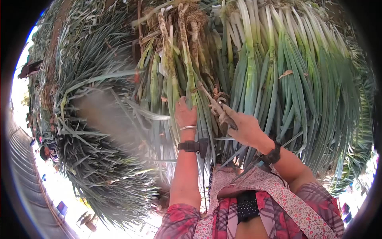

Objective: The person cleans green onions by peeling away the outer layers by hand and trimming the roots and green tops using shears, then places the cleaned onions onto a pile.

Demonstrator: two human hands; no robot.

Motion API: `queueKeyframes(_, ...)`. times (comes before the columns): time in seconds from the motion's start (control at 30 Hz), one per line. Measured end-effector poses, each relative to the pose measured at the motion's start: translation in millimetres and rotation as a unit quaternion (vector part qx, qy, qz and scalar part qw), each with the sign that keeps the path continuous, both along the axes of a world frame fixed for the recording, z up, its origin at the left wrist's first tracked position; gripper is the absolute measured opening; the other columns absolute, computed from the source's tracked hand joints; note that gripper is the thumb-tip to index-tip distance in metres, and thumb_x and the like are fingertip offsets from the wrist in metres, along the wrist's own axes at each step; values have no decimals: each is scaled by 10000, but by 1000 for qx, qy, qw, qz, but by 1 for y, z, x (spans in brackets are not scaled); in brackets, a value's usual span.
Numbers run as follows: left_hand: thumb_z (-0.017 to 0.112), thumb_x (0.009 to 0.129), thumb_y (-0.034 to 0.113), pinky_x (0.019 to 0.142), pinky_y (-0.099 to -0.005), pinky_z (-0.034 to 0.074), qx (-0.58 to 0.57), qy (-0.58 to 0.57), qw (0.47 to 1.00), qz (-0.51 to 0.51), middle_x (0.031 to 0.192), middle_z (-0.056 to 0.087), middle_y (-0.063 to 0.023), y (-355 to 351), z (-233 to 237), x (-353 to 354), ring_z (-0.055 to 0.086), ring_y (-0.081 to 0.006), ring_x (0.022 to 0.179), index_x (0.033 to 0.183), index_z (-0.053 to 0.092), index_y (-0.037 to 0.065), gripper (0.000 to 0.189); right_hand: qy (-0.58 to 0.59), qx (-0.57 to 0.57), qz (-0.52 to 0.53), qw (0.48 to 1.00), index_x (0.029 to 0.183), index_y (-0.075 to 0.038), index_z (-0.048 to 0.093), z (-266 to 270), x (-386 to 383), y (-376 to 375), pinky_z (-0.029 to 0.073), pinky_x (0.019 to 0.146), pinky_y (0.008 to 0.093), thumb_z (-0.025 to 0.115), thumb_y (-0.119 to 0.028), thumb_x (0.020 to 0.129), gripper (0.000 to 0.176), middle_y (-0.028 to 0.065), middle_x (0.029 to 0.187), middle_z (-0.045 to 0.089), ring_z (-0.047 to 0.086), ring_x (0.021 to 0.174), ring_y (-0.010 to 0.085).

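A bundle of long green onions (173, 79) with yellowed, brown-spotted stalks lies in front of me, roots at the far end. My left hand (186, 114) is closed around a green onion stalk (190, 77) in this bundle; its fingertips are partly hidden among the leaves. Just to its right, my right hand (246, 128) grips a slim brown knife-like tool (217, 106), whose tip points up and left over the stalks. The tool's exact kind is hard to make out. Dry brown leaf scraps (219, 94) cling beside it.
A thick row of green onions with white stems (274, 44) spreads to the right. Heaped green leaves (107, 171) fill the left side, with a brownish blur (107, 115) across them. Corrugated metal (24, 167) shows at the far left.
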State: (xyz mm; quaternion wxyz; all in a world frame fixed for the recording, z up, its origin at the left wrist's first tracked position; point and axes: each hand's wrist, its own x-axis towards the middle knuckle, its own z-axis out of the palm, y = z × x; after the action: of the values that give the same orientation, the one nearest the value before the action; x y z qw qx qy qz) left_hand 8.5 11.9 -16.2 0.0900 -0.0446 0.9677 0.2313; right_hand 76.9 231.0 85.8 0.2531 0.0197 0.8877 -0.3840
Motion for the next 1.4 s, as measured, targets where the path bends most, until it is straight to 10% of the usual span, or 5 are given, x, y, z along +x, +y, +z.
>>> queueKeyframes(0.43, 647, 726, 107, 635, -445, 455, -51, 107, 992, -41, 878, 539, -168, 27, -6, -22, 568, -359, 763, 977, 574, 63, 266, -64, 1, 84, 994, 1379, -166, 364, -9, -18, -2, 469, 599, 488, 569, -209, 749, 663, 177, 819, 609, 596, 684, 385)
queueKeyframes(0.7, 724, 704, 279, 755, -416, 444, -215, 2, 976, 24, 1047, 464, -117, 48, -19, -19, 512, -313, 965, 965, 522, 50, 402, 53, 2, 23, 998, 1360, -138, 395, -33, -49, -13, 481, 631, 474, 568, -228, 794, 599, 209, 840, 603, 605, 716, 391)
queueKeyframes(1.07, 640, 727, 115, 728, -502, 475, -95, -132, 986, 40, 1006, 579, -242, 43, 27, -10, 594, -426, 872, 1106, 430, 49, 438, -12, -35, 20, 999, 1392, -144, 356, 2, -35, -2, 486, 676, 478, 593, -266, 774, 674, 219, 843, 601, 606, 736, 398)
queueKeyframes(1.4, 625, 781, 249, 709, -522, 456, -96, -140, 984, 46, 996, 589, -267, 31, 34, 35, 577, -463, 869, 1178, 406, 27, 505, 83, -12, -11, 996, 1388, -135, 367, -31, -95, 6, 456, 655, 457, 624, -184, 703, 733, 178, 827, 584, 581, 753, 379)
